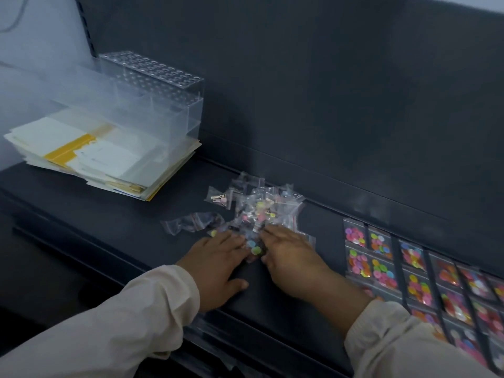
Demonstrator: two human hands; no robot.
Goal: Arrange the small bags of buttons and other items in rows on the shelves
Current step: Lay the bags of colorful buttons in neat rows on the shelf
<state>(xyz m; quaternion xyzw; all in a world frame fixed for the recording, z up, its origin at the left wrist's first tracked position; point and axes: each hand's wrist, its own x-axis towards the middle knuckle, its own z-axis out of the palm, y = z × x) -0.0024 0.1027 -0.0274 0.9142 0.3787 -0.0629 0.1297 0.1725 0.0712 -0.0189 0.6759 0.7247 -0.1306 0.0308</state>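
Both hands flat on a loose heap of small bags, dark shelf.

L to R: paper stack [103,156] w/ clear acrylic holder [161,85] on top at far left; left hand [215,264] spread wide, palm down, fingertips on pile of bags [261,211] mid-shelf [114,214]; right hand [289,255] likewise open on pile's near edge; rows of button bags [409,268] laid flat at right.
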